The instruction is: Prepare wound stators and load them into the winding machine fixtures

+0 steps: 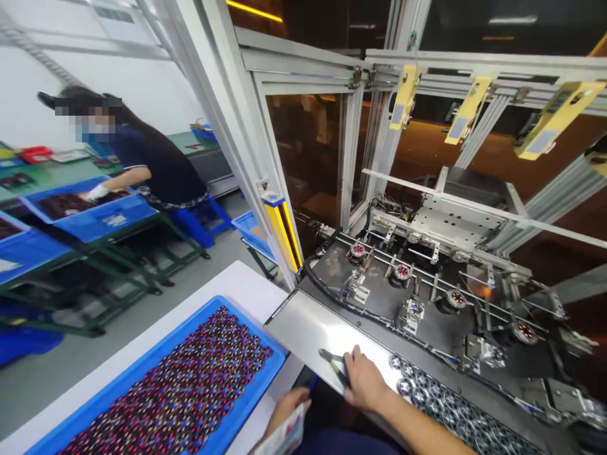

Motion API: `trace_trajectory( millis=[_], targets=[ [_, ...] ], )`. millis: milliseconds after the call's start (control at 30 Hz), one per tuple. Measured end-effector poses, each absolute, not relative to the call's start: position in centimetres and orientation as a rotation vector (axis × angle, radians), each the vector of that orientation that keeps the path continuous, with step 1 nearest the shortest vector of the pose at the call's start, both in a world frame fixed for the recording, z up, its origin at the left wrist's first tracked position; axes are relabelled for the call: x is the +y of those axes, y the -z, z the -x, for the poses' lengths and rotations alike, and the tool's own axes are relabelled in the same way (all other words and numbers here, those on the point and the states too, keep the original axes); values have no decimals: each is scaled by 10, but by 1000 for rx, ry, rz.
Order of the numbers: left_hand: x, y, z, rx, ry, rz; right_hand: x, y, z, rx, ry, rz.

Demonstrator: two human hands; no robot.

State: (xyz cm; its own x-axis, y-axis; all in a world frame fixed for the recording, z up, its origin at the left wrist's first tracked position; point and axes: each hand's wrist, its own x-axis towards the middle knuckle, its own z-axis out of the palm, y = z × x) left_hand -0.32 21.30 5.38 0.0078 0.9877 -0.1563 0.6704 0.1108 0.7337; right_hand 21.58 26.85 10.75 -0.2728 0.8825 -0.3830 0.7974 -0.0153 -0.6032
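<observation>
Pliers [332, 363] are in your right hand [367, 382], their dark head reaching past your fingertips, up and to the left, above the bare part of the bright metal plate [308, 322]. At the far left, a co-worker [156, 158] leans over a blue bin [102, 218] with a white-gloved hand [97, 192] in it; what that hand touches is too small to make out. Nearer you, a blue tray [274, 368] full of dark round parts [190, 373] with red and pale marks sits on the white desk [239, 278], its lower end cut off by the bottom edge. Your left hand [288, 407] is to the right of the tray and just left of the pliers, fingers curled; whether they pinch anything you cannot tell, and a pale printed item [291, 436] by the wrist is partly cut off. Your right hand is closed around the green-and-dark handles, thumb and fingers pressed in; the grip covers the handle ends, and blur leaves it unclear whether the jaws are parted. Right of that hand, silvery rings [439, 401] stand in rows on the plate, partly behind your forearm. Beyond them, four red-marked round parts [401, 273] are spaced along the machine [374, 265], under yellow blocks [467, 112] on the frame.
</observation>
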Motion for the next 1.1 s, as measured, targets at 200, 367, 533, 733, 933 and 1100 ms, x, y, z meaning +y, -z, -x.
trace_trajectory(
  millis=[200, 367, 533, 733, 933, 1100],
  targets=[
    [230, -69, -10, 1525, -775, -1853, 276, -128, -215, -1660, -1534, 1502],
    [263, -66, -46, 1437, -825, -2091, 328, -173, -180, -1136, -1713, 1079],
    [297, -46, -69, 1423, -806, -2232, 414, -202, -136, -667, -1569, 971],
    [301, -31, -68, 1401, -727, -2298, 487, -190, -117, -303, -1412, 1108],
    [299, -18, -61, 1414, -648, -2307, 500, -176, -120, -146, -1397, 1178],
    [297, -11, -58, 1419, -605, -2308, 503, -175, -121, -85, -1405, 1177]
  ],
)
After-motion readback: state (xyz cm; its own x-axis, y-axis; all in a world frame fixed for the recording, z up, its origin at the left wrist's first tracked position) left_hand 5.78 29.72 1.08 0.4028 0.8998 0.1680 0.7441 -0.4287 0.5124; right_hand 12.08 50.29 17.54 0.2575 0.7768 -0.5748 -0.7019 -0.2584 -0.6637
